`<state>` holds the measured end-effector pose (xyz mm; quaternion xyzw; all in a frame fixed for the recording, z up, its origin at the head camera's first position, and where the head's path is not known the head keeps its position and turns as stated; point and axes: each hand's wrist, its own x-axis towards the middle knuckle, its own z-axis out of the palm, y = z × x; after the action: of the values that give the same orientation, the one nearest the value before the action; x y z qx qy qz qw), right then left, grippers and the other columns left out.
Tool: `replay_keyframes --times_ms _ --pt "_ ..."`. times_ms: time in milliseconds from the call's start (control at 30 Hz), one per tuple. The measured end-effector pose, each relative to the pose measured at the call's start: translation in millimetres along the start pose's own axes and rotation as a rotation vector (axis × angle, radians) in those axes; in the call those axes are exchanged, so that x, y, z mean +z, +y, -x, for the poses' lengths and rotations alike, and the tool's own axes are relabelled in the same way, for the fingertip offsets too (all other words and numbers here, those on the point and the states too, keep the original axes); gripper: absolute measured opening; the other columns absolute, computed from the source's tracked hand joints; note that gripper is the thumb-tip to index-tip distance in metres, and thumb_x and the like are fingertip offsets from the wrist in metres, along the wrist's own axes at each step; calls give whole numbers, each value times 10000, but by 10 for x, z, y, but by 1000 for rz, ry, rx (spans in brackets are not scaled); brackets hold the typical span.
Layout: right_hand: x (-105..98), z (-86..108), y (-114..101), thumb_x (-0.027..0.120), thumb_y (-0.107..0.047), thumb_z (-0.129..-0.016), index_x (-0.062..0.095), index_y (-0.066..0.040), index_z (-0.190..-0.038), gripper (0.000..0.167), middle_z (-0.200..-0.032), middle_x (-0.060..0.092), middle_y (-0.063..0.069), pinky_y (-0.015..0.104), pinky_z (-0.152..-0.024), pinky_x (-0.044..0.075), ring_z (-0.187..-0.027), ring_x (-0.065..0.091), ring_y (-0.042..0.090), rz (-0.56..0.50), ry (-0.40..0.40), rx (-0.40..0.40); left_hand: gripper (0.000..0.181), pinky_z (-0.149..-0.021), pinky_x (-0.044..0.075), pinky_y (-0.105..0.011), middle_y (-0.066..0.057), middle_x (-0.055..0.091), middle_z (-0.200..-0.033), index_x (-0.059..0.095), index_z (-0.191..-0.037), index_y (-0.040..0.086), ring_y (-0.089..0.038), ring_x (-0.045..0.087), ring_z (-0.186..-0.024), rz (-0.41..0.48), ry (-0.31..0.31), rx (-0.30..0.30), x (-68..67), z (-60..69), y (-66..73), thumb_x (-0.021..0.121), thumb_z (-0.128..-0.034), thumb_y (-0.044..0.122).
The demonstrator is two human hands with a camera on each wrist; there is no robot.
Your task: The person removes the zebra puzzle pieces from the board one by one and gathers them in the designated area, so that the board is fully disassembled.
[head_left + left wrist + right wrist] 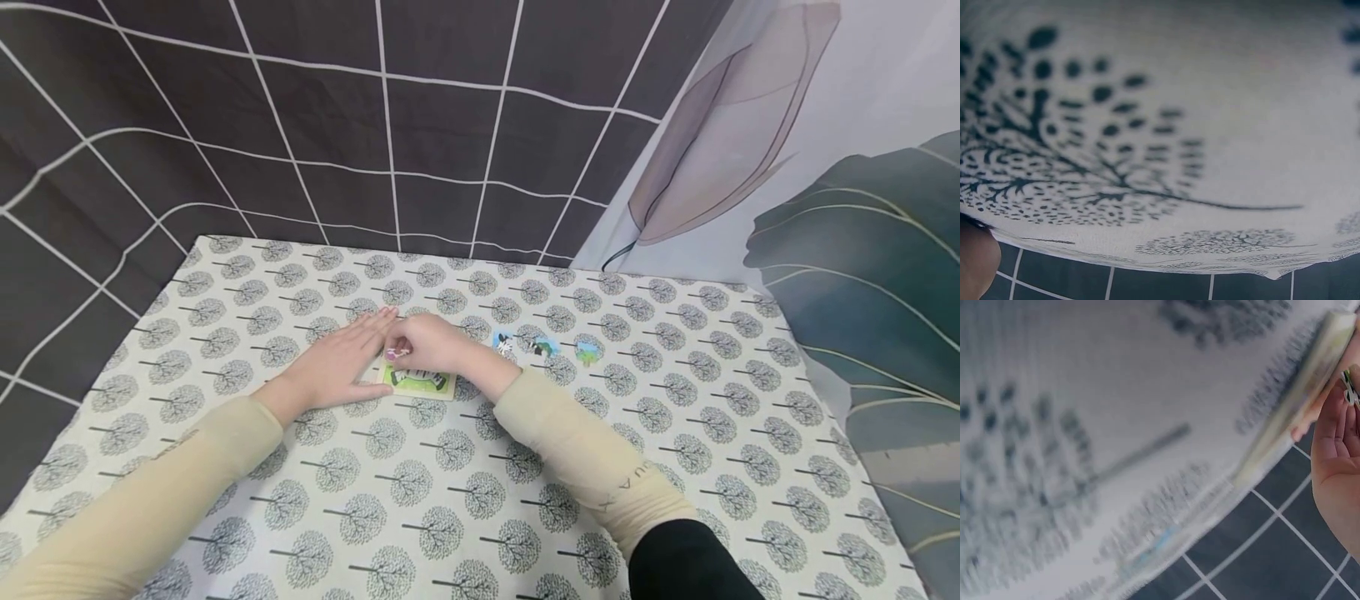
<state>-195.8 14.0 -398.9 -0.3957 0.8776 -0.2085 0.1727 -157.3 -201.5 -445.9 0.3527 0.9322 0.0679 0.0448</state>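
On the tree-print surface (420,550), mid-frame, lies a green board (420,382). The left hand (337,360) rests straight-fingered at its left edge; the right hand (431,343) pinches a small piece (1349,394) at its upper left. Loose pieces (543,347) lie right of centre, a dark curtain (330,108) behind.

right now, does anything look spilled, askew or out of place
Nothing stands out; three loose puzzle pieces lie in a rough row on the tree-print cloth, right of the green puzzle board.
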Motion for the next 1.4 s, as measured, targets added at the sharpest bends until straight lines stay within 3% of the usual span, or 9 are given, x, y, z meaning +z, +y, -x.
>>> replay_keyframes --times_ms 133,333,567,900,1100,1400 --pt "-101 95 -4 775 -176 -969 766 -43 -1132 210 -1089 797 76 314 -1010 597 -1014 731 201 0 11 -6 1048 -1374 180 -489 -185 111 -1783 153 -1679 -36 -370 151 -1662 1 1 -1 -10 13 7 531 -1010 676" --pt "-247 351 168 806 -176 -942 792 -69 -1064 163 -1029 808 53 317 -968 614 -965 737 182 -49 32 75 1042 -1373 181 -488 -176 106 -1785 156 -1682 -26 -363 150 -1663 0 -7 -7 3 6 5 525 -1011 681" --pt "-283 698 518 854 -145 -879 799 -86 -980 129 -915 789 30 275 -837 608 -835 689 135 -110 80 124 1038 -1376 174 -480 -181 104 -1783 151 -1682 -26 -358 151 -1664 4 -8 1 29 -11 -3 519 -1016 678" --pt "-283 1117 748 883 -132 -839 799 -96 -935 132 -835 767 5 220 -758 580 -754 646 74 -102 60 150 1042 -1381 151 -470 -166 81 -1787 132 -1688 -14 -348 128 -1669 5 -22 -9 -2 -17 9 513 -1014 683" --pt "-256 1227 802 891 -136 -831 792 -74 -948 165 -843 759 8 200 -763 569 -765 634 61 -132 23 134 1046 -1382 148 -458 -165 78 -1786 130 -1688 -15 -341 130 -1669 5 -22 -7 -2 -19 14 513 -1013 686" --pt "-205 1216 798 882 -91 -830 783 -64 -954 161 -864 759 20 191 -778 586 -793 640 63 -175 21 127 1041 -1382 151 -456 -163 83 -1786 132 -1688 -13 -340 131 -1669 -5 -19 -9 0 -7 13 506 -1015 688"
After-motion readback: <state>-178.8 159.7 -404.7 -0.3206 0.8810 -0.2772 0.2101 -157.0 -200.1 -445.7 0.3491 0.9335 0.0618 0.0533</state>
